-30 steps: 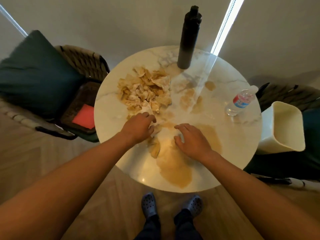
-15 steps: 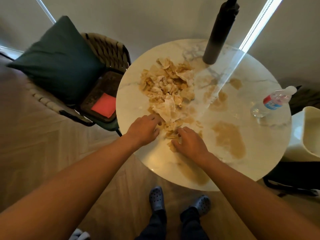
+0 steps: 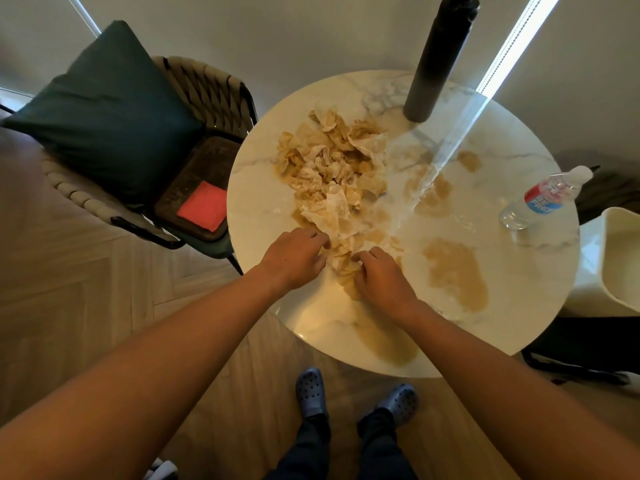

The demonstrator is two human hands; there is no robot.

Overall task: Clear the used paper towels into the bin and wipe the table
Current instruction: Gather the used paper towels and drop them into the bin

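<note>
A heap of crumpled, brown-stained paper towels (image 3: 334, 168) lies on the left half of the round white marble table (image 3: 519, 188). At the heap's near end, my left hand (image 3: 292, 259) and my right hand (image 3: 381, 280) both grip soaked towels with curled fingers, a few centimetres apart. Brown spill patches (image 3: 455, 271) stain the table to the right of my hands and near the front edge. The white bin (image 3: 613, 265) stands off the table's right side, its opening partly cut off by the frame.
A tall black bottle (image 3: 438, 60) stands at the table's far edge. A clear plastic water bottle (image 3: 543, 199) lies on its side at the right. A woven chair with a dark green cushion (image 3: 107, 116) and a red cloth (image 3: 202, 206) sits to the left.
Both hands have closed in on the near end of the towel heap and bunched the soaked towels between them. My view has shifted left, so the bin sits further to the right edge.
</note>
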